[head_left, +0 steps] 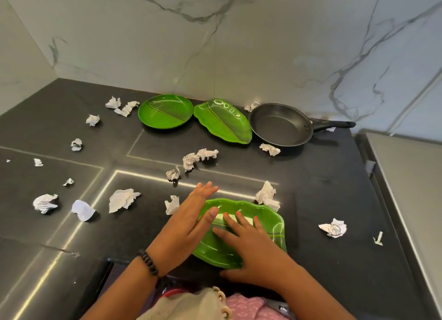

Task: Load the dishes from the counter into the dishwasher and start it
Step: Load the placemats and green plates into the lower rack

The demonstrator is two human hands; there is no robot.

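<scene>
- A green leaf-shaped dish point(267, 221) lies at the near edge of the dark surface point(323, 190), just in front of the person.
- Inside this dish a pale strip, apparently paper point(221, 218), shows between the two hands; what else the dish holds is hidden by them.
- The left hand point(189, 221) lies flat along the dish's left rim, fingers point(208, 190) straight and together, pointing away from the person, the thumb resting inside the dish; it grips nothing.
- The right hand point(251, 243) is spread palm-down over the dish's middle, fingers straight and apart, the tips resting in the hollow of the dish; it grips nothing either.
- A dark beaded bracelet point(148, 262) circles the left wrist.
- At the back of the surface, against the marble wall point(263, 44), three more vessels stand in a row: a round green plate point(165, 111) on the left, a second leaf-shaped green dish point(222, 121) in the middle, and a black frying pan point(281, 124) on the right, its handle pointing right.
- The round plate and the pan show nothing inside; the second leaf dish carries only white ring marks near its far end.
- The leaf dish and the pan nearly touch; the round plate sits just beside the leaf dish.
- Crumpled paper balls point(191, 160) are scattered across the surface, around all the dishes, with one point(266, 195) just beyond the near dish's far rim.
</scene>
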